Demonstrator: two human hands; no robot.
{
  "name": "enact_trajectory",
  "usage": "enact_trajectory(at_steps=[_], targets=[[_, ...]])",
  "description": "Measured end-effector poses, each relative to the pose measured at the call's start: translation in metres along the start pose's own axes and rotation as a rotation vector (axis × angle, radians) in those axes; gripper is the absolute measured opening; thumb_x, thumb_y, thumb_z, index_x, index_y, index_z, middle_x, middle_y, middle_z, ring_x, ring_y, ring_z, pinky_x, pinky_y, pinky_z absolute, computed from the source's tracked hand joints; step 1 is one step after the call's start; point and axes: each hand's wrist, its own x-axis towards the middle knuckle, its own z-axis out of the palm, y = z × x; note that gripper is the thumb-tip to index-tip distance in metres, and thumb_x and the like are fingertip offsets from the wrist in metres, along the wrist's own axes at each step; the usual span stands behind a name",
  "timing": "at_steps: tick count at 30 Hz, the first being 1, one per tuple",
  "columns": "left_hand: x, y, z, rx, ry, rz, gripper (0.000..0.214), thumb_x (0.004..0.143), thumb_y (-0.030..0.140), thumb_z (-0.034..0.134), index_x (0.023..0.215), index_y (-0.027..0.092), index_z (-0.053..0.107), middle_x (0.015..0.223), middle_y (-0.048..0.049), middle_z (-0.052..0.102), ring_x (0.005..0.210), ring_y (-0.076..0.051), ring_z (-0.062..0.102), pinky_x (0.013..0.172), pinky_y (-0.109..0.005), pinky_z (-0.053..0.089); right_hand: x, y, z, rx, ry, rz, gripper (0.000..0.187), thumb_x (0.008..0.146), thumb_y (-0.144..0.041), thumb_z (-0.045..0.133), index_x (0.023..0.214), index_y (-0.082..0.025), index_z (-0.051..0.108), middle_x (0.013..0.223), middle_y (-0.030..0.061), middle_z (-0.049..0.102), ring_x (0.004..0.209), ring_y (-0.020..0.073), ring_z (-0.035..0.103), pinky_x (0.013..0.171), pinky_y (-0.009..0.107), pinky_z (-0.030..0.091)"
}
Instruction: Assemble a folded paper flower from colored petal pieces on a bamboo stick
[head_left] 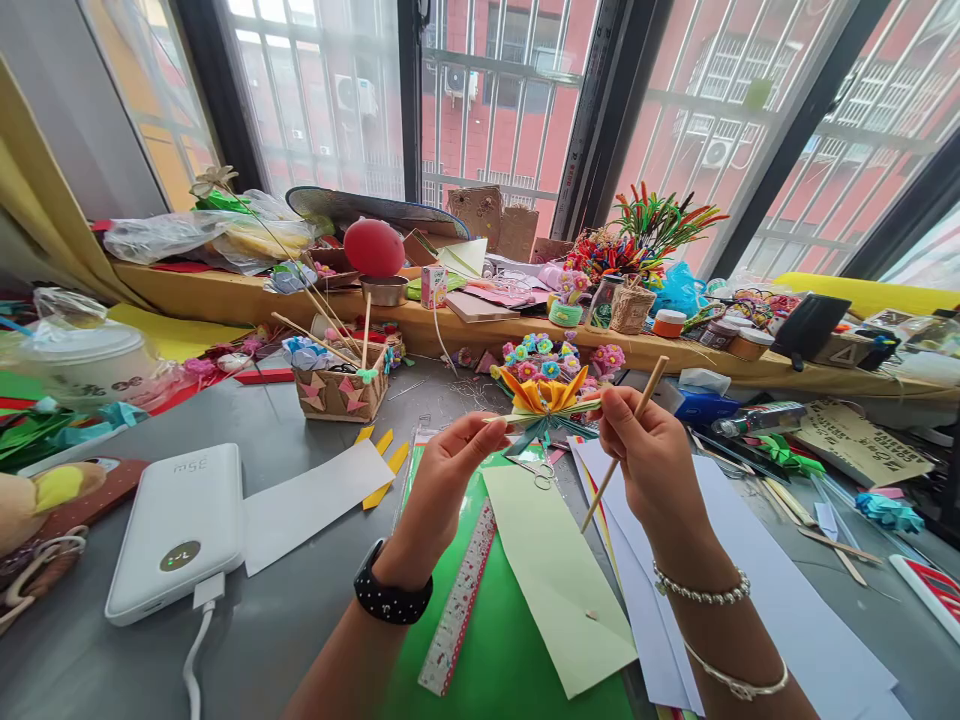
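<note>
My left hand [448, 470] and my right hand [646, 450] are raised over the grey table [300, 620], fingers pinched. Between them they hold a yellow folded paper flower [546, 395] with green paper leaves beneath it. My right hand also grips a thin wooden stick [624, 442] that slants from upper right down to lower left. My left fingers pinch the pale green end of the flower's stem. Below the hands lie a pale green paper strip [559, 575], a green sheet [517, 640], a patterned ruler [459, 600] and small scissors [536, 470].
A white power bank [178, 530] with its cable lies at the left beside white paper [315, 500]. A cardboard box [341, 392] holds sticks. White sheets [780, 600] spread at the right. The window ledge [525, 330] is crowded with paper flowers, a red balloon [373, 247] and jars.
</note>
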Motion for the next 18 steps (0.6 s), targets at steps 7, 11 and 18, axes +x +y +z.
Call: enact_trajectory(at_steps=[7, 11, 18], targets=[[-0.002, 0.0038, 0.0031, 0.026, -0.029, 0.025, 0.014, 0.069, 0.032, 0.066, 0.072, 0.019, 0.068, 0.075, -0.0008, 0.068, 0.073, -0.014, 0.059, 0.074, -0.024, 0.043, -0.0007, -0.0022, 0.001, 0.046, 0.041, 0.042, 0.025, 0.068, -0.039, 0.067, 0.065, -0.016, 0.057, 0.055, -0.0028, 0.052, 0.042, 0.0037, 0.03, 0.038, 0.019, 0.023], [-0.0046, 0.0074, 0.0073, 0.035, -0.092, 0.032, 0.015, 0.065, 0.026, 0.07, 0.077, 0.019, 0.067, 0.077, 0.0001, 0.067, 0.07, -0.012, 0.059, 0.069, -0.023, 0.047, 0.0, -0.0014, 0.0009, 0.069, 0.06, 0.051, 0.023, 0.068, -0.038, 0.067, 0.065, -0.016, 0.058, 0.055, -0.0034, 0.052, 0.042, 0.003, 0.029, 0.039, 0.018, 0.023], [-0.0059, 0.0065, 0.0091, 0.055, -0.094, 0.055, 0.017, 0.064, 0.018, 0.071, 0.079, 0.018, 0.064, 0.078, 0.0022, 0.067, 0.069, -0.009, 0.063, 0.067, -0.019, 0.053, -0.001, -0.0021, 0.0016, 0.055, 0.089, 0.023, 0.026, 0.067, -0.04, 0.067, 0.064, -0.016, 0.058, 0.054, -0.0034, 0.051, 0.042, 0.0032, 0.031, 0.039, 0.018, 0.023]])
